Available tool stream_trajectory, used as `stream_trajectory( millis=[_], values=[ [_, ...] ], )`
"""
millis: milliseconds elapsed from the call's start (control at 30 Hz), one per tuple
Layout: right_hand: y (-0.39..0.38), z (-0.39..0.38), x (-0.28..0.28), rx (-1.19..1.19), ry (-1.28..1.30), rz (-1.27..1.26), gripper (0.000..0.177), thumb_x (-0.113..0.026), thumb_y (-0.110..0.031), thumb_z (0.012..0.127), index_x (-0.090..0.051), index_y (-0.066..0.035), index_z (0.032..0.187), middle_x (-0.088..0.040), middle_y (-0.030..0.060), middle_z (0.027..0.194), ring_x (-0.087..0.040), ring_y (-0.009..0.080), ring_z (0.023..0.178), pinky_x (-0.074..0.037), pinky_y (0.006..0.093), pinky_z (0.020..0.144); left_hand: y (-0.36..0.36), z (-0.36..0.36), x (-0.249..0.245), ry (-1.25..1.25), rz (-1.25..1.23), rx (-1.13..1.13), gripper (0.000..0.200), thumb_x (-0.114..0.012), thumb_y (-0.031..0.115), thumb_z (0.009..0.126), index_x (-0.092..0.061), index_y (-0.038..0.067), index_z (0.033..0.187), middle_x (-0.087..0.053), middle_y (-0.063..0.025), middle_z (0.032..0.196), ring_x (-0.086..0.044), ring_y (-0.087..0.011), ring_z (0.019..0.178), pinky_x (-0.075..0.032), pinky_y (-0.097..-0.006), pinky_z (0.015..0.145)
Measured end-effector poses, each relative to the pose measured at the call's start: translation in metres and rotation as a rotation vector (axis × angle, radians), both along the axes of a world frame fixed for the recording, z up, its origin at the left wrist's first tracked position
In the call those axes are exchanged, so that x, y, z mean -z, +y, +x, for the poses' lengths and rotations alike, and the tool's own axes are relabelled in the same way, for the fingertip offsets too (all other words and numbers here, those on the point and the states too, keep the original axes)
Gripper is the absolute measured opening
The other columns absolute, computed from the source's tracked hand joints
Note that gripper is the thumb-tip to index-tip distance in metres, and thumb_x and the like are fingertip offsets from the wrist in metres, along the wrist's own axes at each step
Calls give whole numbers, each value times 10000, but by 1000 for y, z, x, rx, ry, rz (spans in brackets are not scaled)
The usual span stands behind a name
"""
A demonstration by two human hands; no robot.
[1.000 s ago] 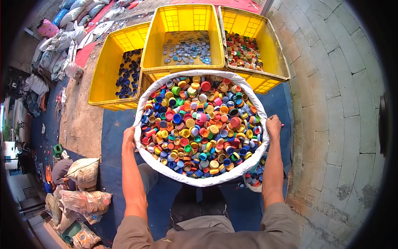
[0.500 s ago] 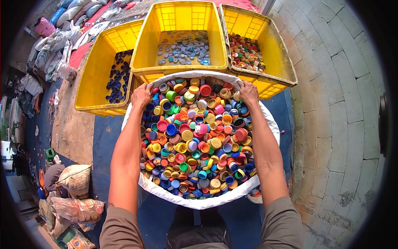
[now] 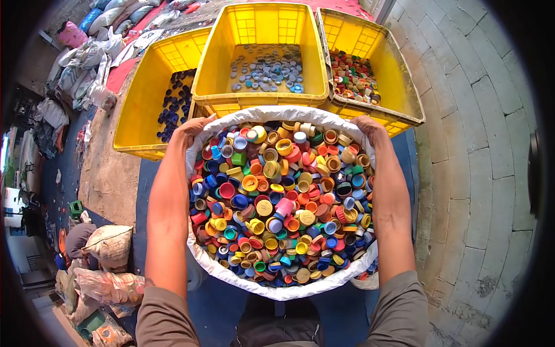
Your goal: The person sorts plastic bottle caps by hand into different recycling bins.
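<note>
A big white sack (image 3: 281, 294) with a rolled rim stands in front of me, filled with bottle caps (image 3: 272, 202) in many colours. My left hand (image 3: 192, 130) grips the sack at its far left side, just outside the rim. Opposite it, my right hand (image 3: 372, 129) grips the far right side. Most fingers of both hands are hidden behind the rim and the sack's outer wall. The sack's far edge is close to the middle yellow crate (image 3: 260, 99).
A left yellow crate (image 3: 136, 110) has dark blue caps, the middle one pale blue and grey caps, and the right yellow crate (image 3: 399, 81) red, green and orange caps. A block wall (image 3: 462, 173) runs along the right. Stuffed bags (image 3: 110, 248) lie at left.
Both hands have shifted from the top of the rim to the sack's outer sides. The caps have tumbled into a different arrangement. Crates and sack appear slightly farther right in view.
</note>
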State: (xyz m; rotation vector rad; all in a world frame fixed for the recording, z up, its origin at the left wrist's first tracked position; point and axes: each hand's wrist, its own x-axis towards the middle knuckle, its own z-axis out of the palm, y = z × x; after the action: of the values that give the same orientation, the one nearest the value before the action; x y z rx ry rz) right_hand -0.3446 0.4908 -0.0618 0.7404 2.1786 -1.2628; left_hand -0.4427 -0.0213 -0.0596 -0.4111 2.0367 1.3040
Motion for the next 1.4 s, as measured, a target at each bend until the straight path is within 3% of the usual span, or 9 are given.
stream_trajectory(
  millis=[200, 333, 533, 667, 733, 833, 1000, 1067, 1400],
  values=[
    [-8, 8, 32, 45, 376, 189, 371, -689, -348, 829, -651, 0, 951, -658, 114, 891, -596, 194, 848, -470, 364, 758, -5, 25, 6, 442, -65, 194, 425, -759, 311, 787, -631, 14, 1062, -670, -78, 939, -643, -177, 869, -492, -305, 780],
    [-40, 41, -1, -205, 855, 698, 269, -698, -258, 797, -656, -43, 954, -653, 158, 953, -614, 325, 937, -486, 414, 800, 15, 82, -12, 942, -944, 265, 412, -710, 391, 798, -680, 110, 1097, -626, -110, 1006, -599, -302, 909, -499, -401, 768],
    [-66, 69, 10, -345, 583, 1026, 164, -628, -220, 836, -675, -81, 911, -657, 140, 944, -617, 329, 897, -479, 478, 771, 8, 102, 30, 1116, -1115, 255, 203, -624, 232, 845, -654, 100, 996, -614, -128, 853, -604, -330, 846, -497, -433, 737],
    [-36, 44, 12, -221, 535, 662, 239, -627, -214, 854, -678, -37, 1006, -684, 154, 873, -647, 314, 798, -488, 416, 709, -10, 60, 14, 580, -635, 153, 257, -563, 283, 914, -688, 59, 933, -685, -182, 864, -661, -323, 768, -509, -402, 686],
    [10, 32, -10, -161, 314, -45, 259, -584, -228, 905, -688, -9, 996, -701, 111, 871, -661, 172, 732, -511, 298, 669, -34, 49, -25, 105, 154, -43, 236, -600, 228, 903, -688, 18, 965, -700, -133, 880, -670, -215, 728, -513, -316, 637],
    [36, 37, -19, 97, 147, -585, 335, -602, -288, 915, -653, 20, 1036, -675, 63, 810, -599, 96, 602, -481, 233, 555, -56, 46, -39, -155, 538, -57, 210, -642, 203, 889, -688, 16, 971, -689, -71, 855, -651, -128, 701, -519, -261, 608],
    [17, 14, 61, 41, 174, -213, 372, -589, -354, 920, -659, 6, 982, -678, 51, 891, -589, 114, 754, -474, 263, 690, -31, 37, 30, -85, 300, -249, 322, -738, 354, 813, -700, 44, 895, -657, -61, 699, -599, -164, 552, -493, -277, 552],
    [-12, 20, 12, 6, 129, 81, 394, -627, -356, 891, -651, 27, 982, -674, 79, 922, -597, 137, 788, -477, 270, 713, -36, 37, 57, 356, -72, -228, 418, -771, 413, 764, -690, 20, 883, -678, -100, 773, -642, -187, 694, -499, -306, 646],
    [-14, 167, -45, 268, 592, 809, 334, -612, -245, 858, -591, 22, 1058, -602, 231, 1033, -564, 401, 992, -439, 445, 872, -63, 218, 4, 806, -692, -330, 391, -726, 366, 805, -593, 5, 874, -601, -141, 832, -582, -298, 799, -463, -395, 748]
  ],
)
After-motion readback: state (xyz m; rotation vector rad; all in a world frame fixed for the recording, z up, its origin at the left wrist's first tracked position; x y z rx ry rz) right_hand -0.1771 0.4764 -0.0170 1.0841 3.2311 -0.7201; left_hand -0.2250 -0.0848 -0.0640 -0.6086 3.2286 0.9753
